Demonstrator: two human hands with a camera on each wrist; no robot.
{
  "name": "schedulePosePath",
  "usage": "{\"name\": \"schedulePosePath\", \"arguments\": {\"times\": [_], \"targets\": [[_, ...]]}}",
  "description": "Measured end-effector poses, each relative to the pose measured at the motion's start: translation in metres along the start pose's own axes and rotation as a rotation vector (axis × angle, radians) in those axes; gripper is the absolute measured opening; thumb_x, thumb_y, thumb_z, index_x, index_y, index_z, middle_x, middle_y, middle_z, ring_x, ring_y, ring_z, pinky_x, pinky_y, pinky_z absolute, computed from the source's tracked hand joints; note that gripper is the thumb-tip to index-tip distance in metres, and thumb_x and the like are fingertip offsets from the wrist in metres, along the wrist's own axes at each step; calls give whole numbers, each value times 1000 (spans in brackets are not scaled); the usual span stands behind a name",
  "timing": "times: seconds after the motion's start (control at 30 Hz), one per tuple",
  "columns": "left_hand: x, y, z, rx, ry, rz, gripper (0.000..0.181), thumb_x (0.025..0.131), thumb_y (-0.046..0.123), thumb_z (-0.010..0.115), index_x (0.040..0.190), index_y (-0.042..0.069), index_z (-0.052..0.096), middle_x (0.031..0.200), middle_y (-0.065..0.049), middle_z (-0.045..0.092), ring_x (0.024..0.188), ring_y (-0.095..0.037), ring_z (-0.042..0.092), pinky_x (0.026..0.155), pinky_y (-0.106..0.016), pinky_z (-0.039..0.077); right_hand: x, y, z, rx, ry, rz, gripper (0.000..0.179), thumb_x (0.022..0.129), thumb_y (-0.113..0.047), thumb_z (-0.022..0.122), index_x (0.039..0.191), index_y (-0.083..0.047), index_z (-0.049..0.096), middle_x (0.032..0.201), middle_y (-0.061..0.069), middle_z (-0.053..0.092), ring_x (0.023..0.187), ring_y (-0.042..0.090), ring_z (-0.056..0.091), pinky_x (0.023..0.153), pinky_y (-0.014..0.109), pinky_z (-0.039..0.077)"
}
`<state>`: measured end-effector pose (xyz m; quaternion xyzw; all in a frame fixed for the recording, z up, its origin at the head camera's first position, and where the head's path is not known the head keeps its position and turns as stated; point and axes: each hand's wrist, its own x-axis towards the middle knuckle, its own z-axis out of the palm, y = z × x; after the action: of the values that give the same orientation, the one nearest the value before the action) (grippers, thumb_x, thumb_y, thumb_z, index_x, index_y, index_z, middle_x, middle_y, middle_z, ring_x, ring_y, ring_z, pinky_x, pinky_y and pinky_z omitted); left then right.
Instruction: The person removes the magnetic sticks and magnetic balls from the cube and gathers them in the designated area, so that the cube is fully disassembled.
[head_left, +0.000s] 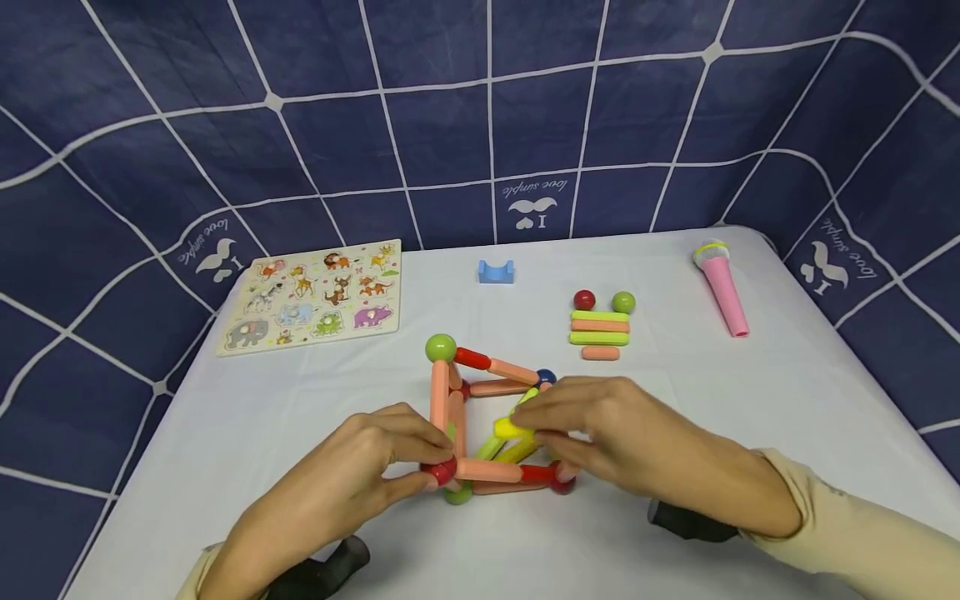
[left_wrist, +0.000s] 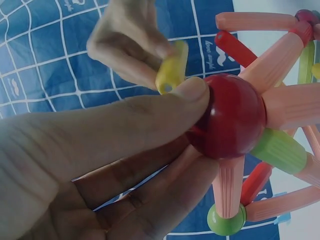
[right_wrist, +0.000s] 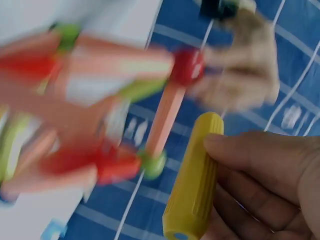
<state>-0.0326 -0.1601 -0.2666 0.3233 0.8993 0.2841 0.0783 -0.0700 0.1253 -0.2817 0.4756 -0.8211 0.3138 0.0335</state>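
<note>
Head view showed the left hand (head_left: 367,458) pinching a frame's (head_left: 439,396) red corner ball (head_left: 442,472) on the table (head_left: 337,375), seemingly to steady it; the right hand's (head_left: 607,425) fingers (right_wrist: 240,147) pinched a nearby yellow rod (right_wrist: 192,185) by its sides, likely keeping its ends free.

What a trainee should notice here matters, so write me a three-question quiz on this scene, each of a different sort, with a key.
1. Multiple choice: what color is the ball that the left grip pinches?
A) Green
B) Red
C) Blue

2. True or false: in the head view, the pink microphone lies to the left of the animal puzzle.

3. Open: which grip holds the yellow rod seen close up in the right wrist view?

Key:
1. B, red.
2. False; it lies to the right.
3. The right grip.
</note>
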Motion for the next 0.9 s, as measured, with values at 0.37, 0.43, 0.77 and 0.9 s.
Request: {"name": "schedulePosePath", "arguments": {"times": [0.37,0.43,0.77,0.9], "targets": [[-2,-2,2,12,10,-6,26,79,5,81,103,15,79,106,12,69,100,-7,61,83,-25,56,-26,98,0,-113,76,295,34,76,4,81,108,-3,76,101,5,74,96,22,70,75,31,58],[-2,-2,2,4,10,-8,26,79,5,81,103,15,79,107,12,69,100,-7,61,83,-25,56,-31,114,9,-139,43,325,33,76,5,81,108,-2,75,102,7,74,98,23,69,79,35,58],[0,-1,2,5,9,-11,26,78,5,82,102,16,79,105,13,69,100,-6,61,83,-25,56,-39,146,34,-253,-5,350,30,77,4,80,106,-1,75,106,10,72,102,26,68,87,44,55],[-1,0,3,12,15,-1,26,78,5,82,102,15,79,106,12,69,100,-6,61,83,-25,56,-39,149,39,-286,-4,368,29,77,2,81,106,-2,75,106,11,72,101,26,67,87,44,55]]}}
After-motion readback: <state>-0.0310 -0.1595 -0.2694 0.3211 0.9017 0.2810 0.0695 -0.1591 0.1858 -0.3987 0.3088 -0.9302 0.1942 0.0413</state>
